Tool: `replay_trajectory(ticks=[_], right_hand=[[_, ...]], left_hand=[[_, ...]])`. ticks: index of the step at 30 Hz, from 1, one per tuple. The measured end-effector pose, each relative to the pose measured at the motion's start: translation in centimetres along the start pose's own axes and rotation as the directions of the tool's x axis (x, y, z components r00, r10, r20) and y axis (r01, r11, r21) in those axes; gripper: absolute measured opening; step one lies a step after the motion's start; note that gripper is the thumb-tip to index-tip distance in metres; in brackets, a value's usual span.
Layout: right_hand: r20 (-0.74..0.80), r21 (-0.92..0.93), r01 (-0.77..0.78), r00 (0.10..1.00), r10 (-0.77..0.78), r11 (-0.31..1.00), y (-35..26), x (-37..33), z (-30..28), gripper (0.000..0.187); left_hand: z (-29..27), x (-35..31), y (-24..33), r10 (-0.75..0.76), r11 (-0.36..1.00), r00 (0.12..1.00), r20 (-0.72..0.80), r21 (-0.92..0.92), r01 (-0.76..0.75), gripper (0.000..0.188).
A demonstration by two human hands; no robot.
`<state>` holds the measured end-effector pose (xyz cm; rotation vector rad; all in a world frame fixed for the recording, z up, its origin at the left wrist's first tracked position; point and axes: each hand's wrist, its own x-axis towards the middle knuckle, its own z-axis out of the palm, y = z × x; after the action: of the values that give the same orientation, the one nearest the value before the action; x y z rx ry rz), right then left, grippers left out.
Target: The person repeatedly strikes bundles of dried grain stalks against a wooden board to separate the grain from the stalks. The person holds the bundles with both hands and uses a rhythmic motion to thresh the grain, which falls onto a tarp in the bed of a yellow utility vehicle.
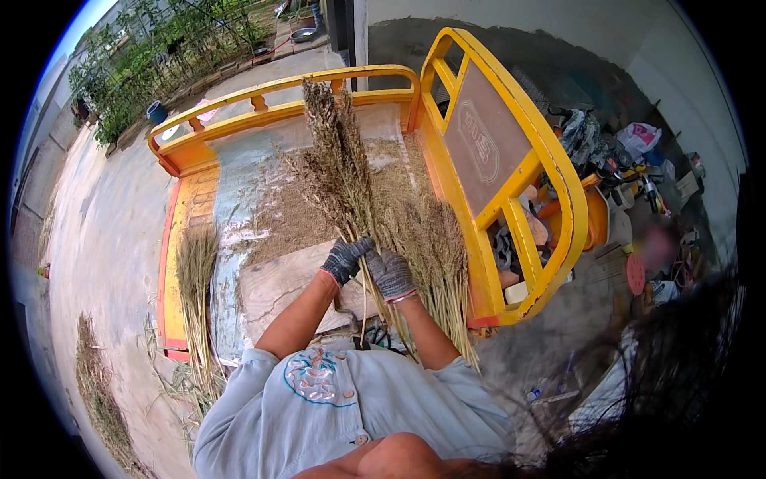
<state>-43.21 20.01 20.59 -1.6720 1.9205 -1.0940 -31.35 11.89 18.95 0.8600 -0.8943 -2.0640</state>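
Observation:
A bunch of dry broomcorn stalks (339, 164) stands up in front of me, its brown seed heads pointing away over a yellow cart bed. Both my hands wear grey knit gloves. My left hand (346, 260) is closed round the stalks just below the heads. Close beside it, my right hand (391, 276) is wrapped round the same bunch, lower down. Under my hands lies a worn wooden board (275, 281). Loose grain (291, 203) is spread over the bed beyond it. To the right, more broomcorn stalks (437, 259) lean along the cart's side.
The cart's yellow railing (295, 85) bounds the far side, and a tall yellow side frame (570, 207) rises at right. Another stalk bundle (196, 267) lies on the bed's left edge. More stalks (100, 391) lie on the concrete floor. Household clutter (630, 180) fills the right wall.

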Motion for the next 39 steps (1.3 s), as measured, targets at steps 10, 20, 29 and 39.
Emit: replay_trajectory(ticks=[10, 20, 29, 39], right_hand=[[0.052, 0.174, 0.363, 0.925, -0.377, 0.915, 0.6, 5.3, 8.0, 0.040], [0.453, 0.478, -0.039, 0.867, -0.208, 0.878, -6.2, 6.6, 15.7, 0.032], [0.584, 0.530, -0.688, 0.720, 0.375, 0.495, -9.8, 0.1, 24.5, 0.057], [0.555, 0.349, -0.930, 0.301, 0.775, 0.111, -11.5, -5.3, 33.3, 0.054]], left_hand=[[-4.3, 0.5, 4.7, -0.068, 0.991, 0.992, 0.105, -0.111, 0.080, 0.024], [-9.3, -4.1, 14.7, 0.075, 0.925, 0.993, -0.086, 0.379, -0.037, 0.024], [-24.5, -13.5, 3.6, 0.142, 0.370, 0.950, -0.278, 0.905, 0.210, 0.045], [-29.3, -20.0, -3.9, 0.028, 0.309, 0.935, -0.354, 0.892, 0.329, 0.067]])
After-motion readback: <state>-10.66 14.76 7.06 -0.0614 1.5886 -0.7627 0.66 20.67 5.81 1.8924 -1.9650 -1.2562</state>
